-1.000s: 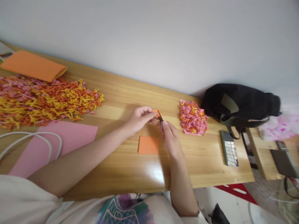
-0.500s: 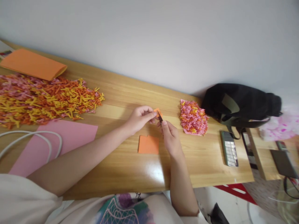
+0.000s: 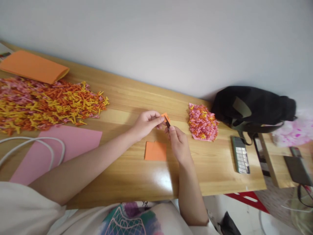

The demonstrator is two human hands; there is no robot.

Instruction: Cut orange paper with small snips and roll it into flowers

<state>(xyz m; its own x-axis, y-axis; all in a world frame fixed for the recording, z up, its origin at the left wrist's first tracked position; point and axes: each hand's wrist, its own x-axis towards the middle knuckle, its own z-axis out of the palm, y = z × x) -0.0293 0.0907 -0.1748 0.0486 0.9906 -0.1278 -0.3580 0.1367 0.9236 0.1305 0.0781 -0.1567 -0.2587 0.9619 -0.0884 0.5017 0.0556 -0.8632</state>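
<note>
Over the middle of the table, my left hand (image 3: 148, 124) pinches a small piece of orange paper (image 3: 165, 116) between thumb and fingertips. Close beside it, my right hand (image 3: 179, 140) is closed on slim dark tweezers (image 3: 167, 122), thumb on top. The tips of the tweezers point up and left and lie against the orange piece; exactly how they meet it is too small to make out. Just below my hands an orange paper square (image 3: 155, 151) lies flat on the wooden table (image 3: 127, 176).
To the left spreads a heap of pink, orange and yellow paper bits (image 3: 49, 104), with folded orange paper (image 3: 34, 67), pink paper (image 3: 80, 138) and a white cable (image 3: 64, 150) nearby. On the right are a smaller pile (image 3: 202, 122), a black bag (image 3: 251, 106) and a calculator (image 3: 241, 155).
</note>
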